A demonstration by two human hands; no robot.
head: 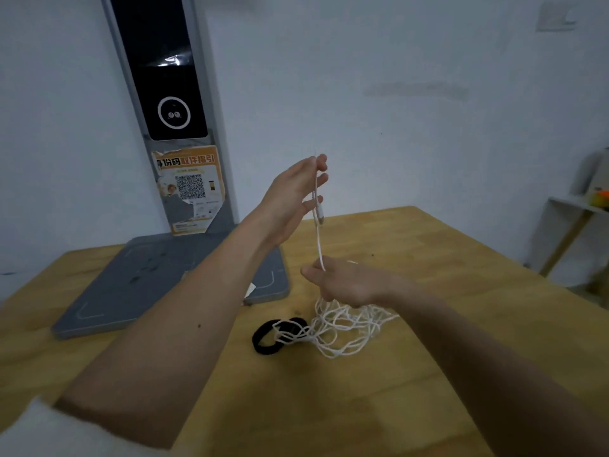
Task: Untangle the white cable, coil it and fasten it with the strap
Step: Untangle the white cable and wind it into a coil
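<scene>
The white cable [342,328] lies as a tangled heap on the wooden table [428,374], with one strand rising straight up out of it. My left hand [293,199] is raised above the table and pinches the upper part of that strand at its fingertips; the plug end hangs just below its fingers. My right hand [349,282] is lower, just above the heap, and grips the same strand between thumb and fingers. The black strap [268,339] lies in a loop on the table, touching the left side of the tangle, and some cable loops cross over it.
A grey scanning stand [171,288] with a flat base occupies the table's back left, its upright column carrying a dark screen and an orange QR sticker. A white wall is behind. A small shelf [573,209] with colourful items stands at the far right.
</scene>
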